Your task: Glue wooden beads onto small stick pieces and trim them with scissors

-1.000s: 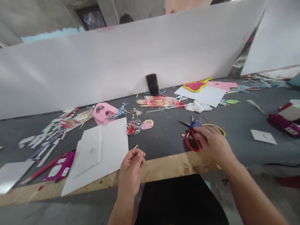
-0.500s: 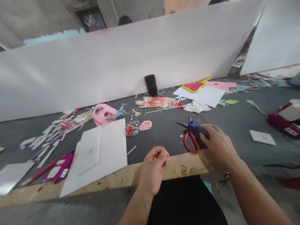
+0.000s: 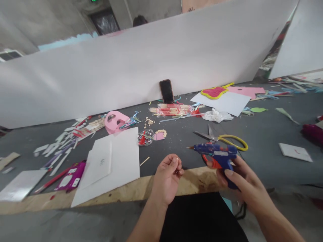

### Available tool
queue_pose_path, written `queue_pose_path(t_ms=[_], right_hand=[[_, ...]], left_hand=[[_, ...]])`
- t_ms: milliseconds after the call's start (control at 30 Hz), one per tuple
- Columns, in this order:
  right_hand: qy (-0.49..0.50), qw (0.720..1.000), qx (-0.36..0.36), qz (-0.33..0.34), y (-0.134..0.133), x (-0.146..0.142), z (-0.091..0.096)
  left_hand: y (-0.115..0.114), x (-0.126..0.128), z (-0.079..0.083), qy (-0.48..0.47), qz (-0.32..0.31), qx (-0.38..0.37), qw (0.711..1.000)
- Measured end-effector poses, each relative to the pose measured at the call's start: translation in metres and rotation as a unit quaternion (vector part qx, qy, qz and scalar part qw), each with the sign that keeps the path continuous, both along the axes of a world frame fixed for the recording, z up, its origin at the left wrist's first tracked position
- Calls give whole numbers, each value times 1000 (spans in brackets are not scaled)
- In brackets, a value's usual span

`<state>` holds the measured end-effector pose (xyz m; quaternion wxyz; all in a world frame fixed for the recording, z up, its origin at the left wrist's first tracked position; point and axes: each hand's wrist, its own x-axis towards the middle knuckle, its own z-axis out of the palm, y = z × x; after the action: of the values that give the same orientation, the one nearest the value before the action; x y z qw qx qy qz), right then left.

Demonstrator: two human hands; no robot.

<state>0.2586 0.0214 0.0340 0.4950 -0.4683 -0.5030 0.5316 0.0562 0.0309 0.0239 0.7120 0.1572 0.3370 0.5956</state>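
My right hand [image 3: 242, 183] grips a blue glue gun [image 3: 217, 155] by its handle, its nozzle pointing left above the table's wooden front edge [image 3: 126, 193]. My left hand [image 3: 168, 176] hovers left of the nozzle with thumb and fingers pinched on a tiny pale bead-like piece. Yellow-handled scissors [image 3: 230, 139] lie open just behind the gun, and red scissors are mostly hidden under it. A short wooden stick [image 3: 144, 161] lies on the dark mat in front of my left hand.
White sheets [image 3: 113, 161] lie at left, with a pink mask [image 3: 114, 121], a bead dish [image 3: 144, 138] and a skewer pack [image 3: 171, 109] behind. A phone [image 3: 167, 91] leans on the white board wall [image 3: 126, 67]. Paper strips [image 3: 58, 148] litter the far left.
My right hand lifted the blue glue gun off the table and drew it toward me. My left hand shifted right from the white sheet, still pinched. The view moved slightly.
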Motion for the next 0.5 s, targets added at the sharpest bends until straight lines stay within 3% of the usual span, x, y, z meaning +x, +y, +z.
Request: queue_pose_path(t_ms=[200, 500], right_hand=[[1, 993, 83, 90, -7, -12, -1], [-10, 992, 90, 93, -9, -18, -3]], left_hand=[[5, -3, -3, -22, 15, -9, 1000], [3, -2, 1, -48, 3, -19, 999]])
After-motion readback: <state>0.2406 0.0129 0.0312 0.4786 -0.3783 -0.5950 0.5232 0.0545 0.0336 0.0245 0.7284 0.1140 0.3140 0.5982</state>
